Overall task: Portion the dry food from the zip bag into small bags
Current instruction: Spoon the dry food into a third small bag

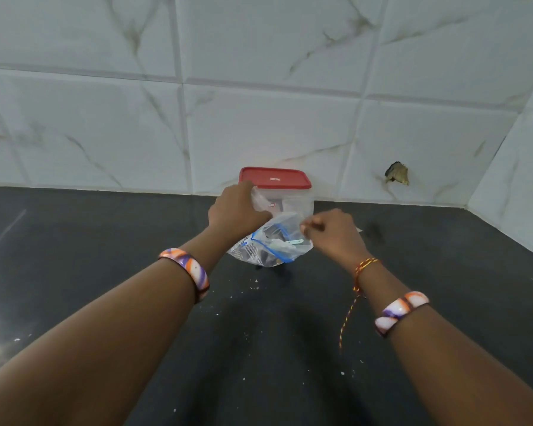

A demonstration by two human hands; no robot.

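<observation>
Dark countertop [105,272] under marble-look wall tiles [259,118] carries the zip bag [274,244], near the wall at 12 o'clock. Left hand [234,210] pinches its upper edge at 10 o'clock; right hand [330,232] pinches the rim at 3 o'clock. Uneven pulling could tip the bag — contents would spill among the crumbs [253,284] at 6 o'clock. Red-lidded container [274,179] stands just behind — a knock hazard.

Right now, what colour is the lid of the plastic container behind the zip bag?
Red, on the container lid, seen best in the head view.
</observation>
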